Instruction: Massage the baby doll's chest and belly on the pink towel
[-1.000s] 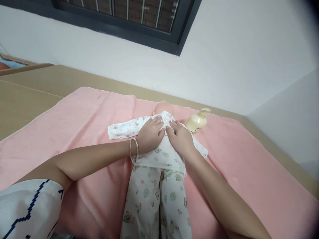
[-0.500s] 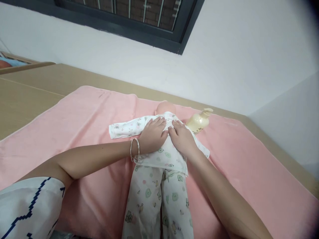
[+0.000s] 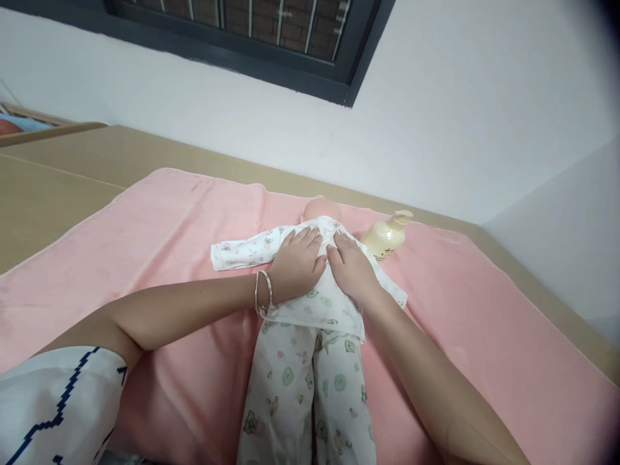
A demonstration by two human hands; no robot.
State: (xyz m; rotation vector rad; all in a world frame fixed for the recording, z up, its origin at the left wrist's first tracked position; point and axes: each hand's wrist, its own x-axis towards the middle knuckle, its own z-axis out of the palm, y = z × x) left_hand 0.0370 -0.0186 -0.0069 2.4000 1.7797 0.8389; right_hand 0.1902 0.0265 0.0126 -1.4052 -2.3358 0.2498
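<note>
A doll's rounded head (image 3: 321, 210) shows above a white printed top (image 3: 334, 303), its long sleeves spread to both sides. Matching printed trousers (image 3: 285, 381) stretch from the top's hem toward me. My left hand (image 3: 298, 261) lies flat on the left part of the chest, fingers extended, with two silver bangles (image 3: 263, 292) at the wrist. Flat on the right part of the chest rests my right hand (image 3: 353, 268), its thumb near the left one. Neither hand grips anything.
A pink blanket (image 3: 184, 226) lies under the doll on a wooden surface (image 3: 62, 165). A cream pump bottle (image 3: 386, 237) lies tilted right of the doll. Behind are a white wall (image 3: 436, 116) and a dark-framed window (image 3: 320, 77).
</note>
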